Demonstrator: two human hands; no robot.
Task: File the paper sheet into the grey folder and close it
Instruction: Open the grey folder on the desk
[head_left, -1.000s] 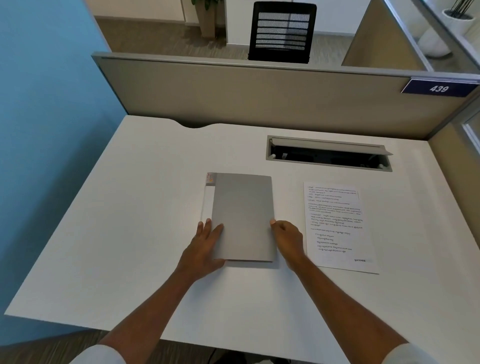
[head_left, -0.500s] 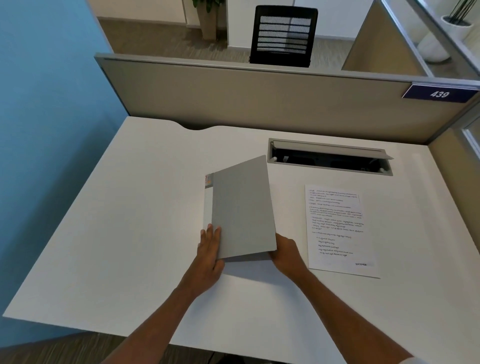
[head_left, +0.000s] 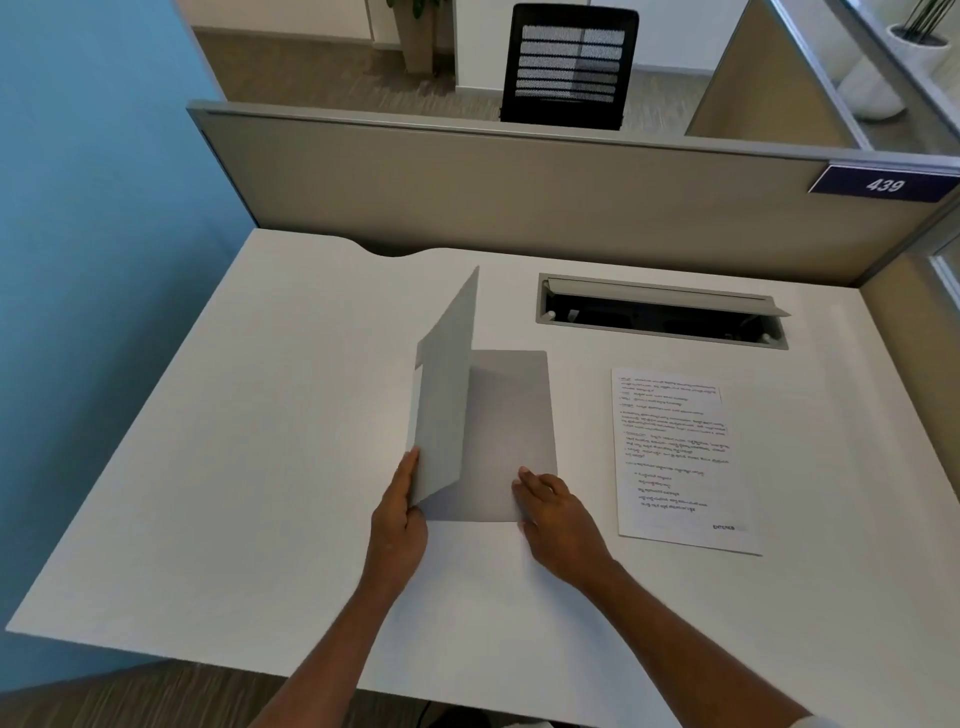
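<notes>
Now the thin grey card folder (head_left: 483, 431) stands far wider open than half a second ago: its front cover, then only tilted up off the back, rises nearly upright and leans toward my left. My left hand (head_left: 400, 512) holds that cover by its lower left edge, fingers curled around the card. A second ago both flaps lay shut and flat. My right hand (head_left: 558, 522) has let go of the cover's corner and rests with loose, spread fingers on the lower right corner of the back flap, pinning it to the white desk (head_left: 260, 467). The inside of the folder shows bare grey. The white printed paper sheet (head_left: 678, 452) lies flat on the desk just right of the folder, apart from it, where it lay before.
</notes>
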